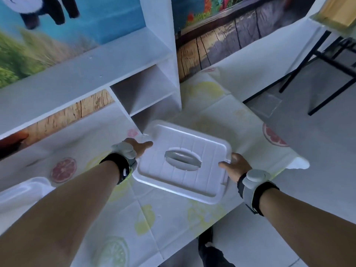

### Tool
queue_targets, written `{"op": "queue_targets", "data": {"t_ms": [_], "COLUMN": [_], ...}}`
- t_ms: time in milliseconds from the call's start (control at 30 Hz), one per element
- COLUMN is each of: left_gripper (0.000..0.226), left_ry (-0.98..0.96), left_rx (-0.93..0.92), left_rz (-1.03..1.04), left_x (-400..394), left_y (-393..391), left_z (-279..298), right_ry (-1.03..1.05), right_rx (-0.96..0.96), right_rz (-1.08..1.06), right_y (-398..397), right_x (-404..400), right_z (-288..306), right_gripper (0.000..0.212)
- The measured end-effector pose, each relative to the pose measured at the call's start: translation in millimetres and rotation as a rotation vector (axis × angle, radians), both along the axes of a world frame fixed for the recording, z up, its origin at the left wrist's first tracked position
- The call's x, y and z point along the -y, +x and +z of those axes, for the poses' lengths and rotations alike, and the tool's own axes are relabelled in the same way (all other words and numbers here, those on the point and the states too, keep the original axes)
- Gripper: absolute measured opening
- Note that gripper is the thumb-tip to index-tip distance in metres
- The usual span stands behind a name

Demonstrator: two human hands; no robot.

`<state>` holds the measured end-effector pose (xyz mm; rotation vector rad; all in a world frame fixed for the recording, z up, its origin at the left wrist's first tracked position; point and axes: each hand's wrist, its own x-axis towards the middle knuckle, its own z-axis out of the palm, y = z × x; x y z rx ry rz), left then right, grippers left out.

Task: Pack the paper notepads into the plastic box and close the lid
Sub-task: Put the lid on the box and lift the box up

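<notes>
White plastic box (183, 162), lid on, long axis running left-right between both hands.

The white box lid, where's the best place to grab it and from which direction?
Take the lid by its two short ends, one hand from each side, as the left hand and right hand do now. It is wide and flat; the recessed centre handle suits one hand from above.

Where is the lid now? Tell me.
Centre of the head view: the white lid is held between the left hand and right hand, over the fruit-print tablecloth.
</notes>
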<state>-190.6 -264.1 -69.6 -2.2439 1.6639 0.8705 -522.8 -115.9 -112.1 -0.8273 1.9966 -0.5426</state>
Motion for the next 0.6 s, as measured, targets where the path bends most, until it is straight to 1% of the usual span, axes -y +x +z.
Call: {"op": "queue_targets", "data": {"t_ms": [67,133,200,233,267,333,400,500,533,600], "left_gripper": [0.077,0.089,0.096,0.095,0.09,0.069,0.057,0.063,0.063,0.058], "left_ry": [-0.052,-0.12,-0.208,-0.227,-0.237,-0.254,-0.241,-0.24,-0.233,-0.209], "left_rx": [0.0,0.046,0.105,0.112,0.109,0.09,0.068,0.086,0.092,0.114], "left_rz": [-0.006,-0.039,-0.033,-0.006,0.026,0.093,0.155,0.274,0.313,0.382], "left_x": [-3,-10,-18,-22,-28,-45,-53,-89,-105,-138], "left_y": [19,42,73,90,111,159,188,255,278,325], "left_z": [14,33,55,67,79,101,109,129,136,145], "right_ry": [-0.029,-0.035,-0.031,-0.041,-0.058,-0.102,-0.15,-0.23,-0.25,-0.289], "right_rx": [0.046,0.063,0.035,0.033,0.039,0.076,0.095,0.114,0.144,0.133], "right_rz": [-0.028,-0.032,0.032,0.066,0.092,0.144,0.151,0.198,0.227,0.318], "right_y": [16,37,63,76,93,135,161,225,248,292], "right_x": [3,6,12,15,19,23,26,25,24,20], "right_z": [7,15,25,31,40,60,70,93,100,115], "right_gripper": [0.049,0.067,0.077,0.078,0.076,0.063,0.053,0.047,0.041,0.016]}}
